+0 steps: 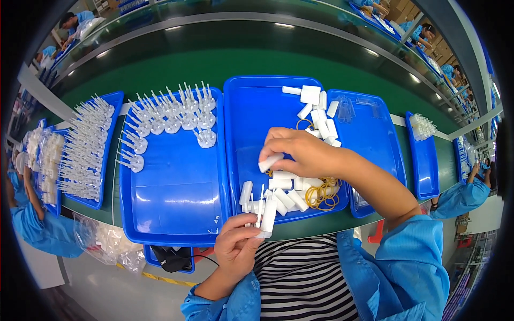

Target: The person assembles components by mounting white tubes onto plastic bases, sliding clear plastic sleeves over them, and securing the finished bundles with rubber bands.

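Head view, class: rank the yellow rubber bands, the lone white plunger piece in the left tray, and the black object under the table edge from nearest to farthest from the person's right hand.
From the right hand:
1. Yellow rubber bands, just below and right of the hand, in the middle tray.
2. Lone white plunger piece, to the hand's left, in the left tray.
3. Black object, far down-left, below the table edge.

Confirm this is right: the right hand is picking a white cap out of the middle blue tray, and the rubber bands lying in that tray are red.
One thing is wrong: the rubber bands are yellow, not red. The head view shows the right hand pinching a white cap over the middle blue tray.
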### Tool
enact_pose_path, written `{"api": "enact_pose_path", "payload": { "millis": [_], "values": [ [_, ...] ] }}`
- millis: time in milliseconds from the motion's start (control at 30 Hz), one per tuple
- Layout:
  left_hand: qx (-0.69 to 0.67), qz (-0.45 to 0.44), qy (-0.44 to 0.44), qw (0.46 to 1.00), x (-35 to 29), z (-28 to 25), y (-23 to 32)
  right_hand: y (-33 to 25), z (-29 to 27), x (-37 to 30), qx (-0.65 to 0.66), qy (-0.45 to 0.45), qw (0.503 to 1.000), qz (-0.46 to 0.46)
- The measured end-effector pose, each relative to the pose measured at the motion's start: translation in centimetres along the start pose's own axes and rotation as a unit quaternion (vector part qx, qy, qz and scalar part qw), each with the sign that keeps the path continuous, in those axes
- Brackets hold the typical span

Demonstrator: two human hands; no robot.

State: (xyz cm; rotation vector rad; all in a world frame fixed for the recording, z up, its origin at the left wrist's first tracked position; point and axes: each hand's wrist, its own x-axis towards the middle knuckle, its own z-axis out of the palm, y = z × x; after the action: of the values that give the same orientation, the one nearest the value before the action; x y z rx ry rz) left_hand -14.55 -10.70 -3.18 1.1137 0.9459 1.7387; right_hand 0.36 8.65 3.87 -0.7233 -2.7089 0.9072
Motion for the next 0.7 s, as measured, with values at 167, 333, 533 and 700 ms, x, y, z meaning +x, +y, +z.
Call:
{"api": "enact_pose_path", "payload": {
  "millis": [167, 333, 533, 700],
  "values": [
    [0.103, 0.024, -0.058, 0.993, 1.2, 0.8, 0.5, -0.7, -1.5, -3.3, 0.063, 0.005, 0.997, -0.047],
    [0.119, 0.003, -0.12, 0.986, 1.5, 1.9, 0.6, -1.0, -2.1, -5.0, 0.095, 0.008, 0.994, -0.048],
    [0.126, -0.018, -0.144, 0.981, 1.5, 2.6, 0.6, -0.9, -3.1, -6.3, 0.11, -0.003, 0.992, -0.06],
    [0.149, 0.016, -0.185, 0.971, 1.9, 3.1, 0.2, 0.5, -3.6, -7.0, 0.247, -0.051, 0.968, -0.012]
  ]
}}
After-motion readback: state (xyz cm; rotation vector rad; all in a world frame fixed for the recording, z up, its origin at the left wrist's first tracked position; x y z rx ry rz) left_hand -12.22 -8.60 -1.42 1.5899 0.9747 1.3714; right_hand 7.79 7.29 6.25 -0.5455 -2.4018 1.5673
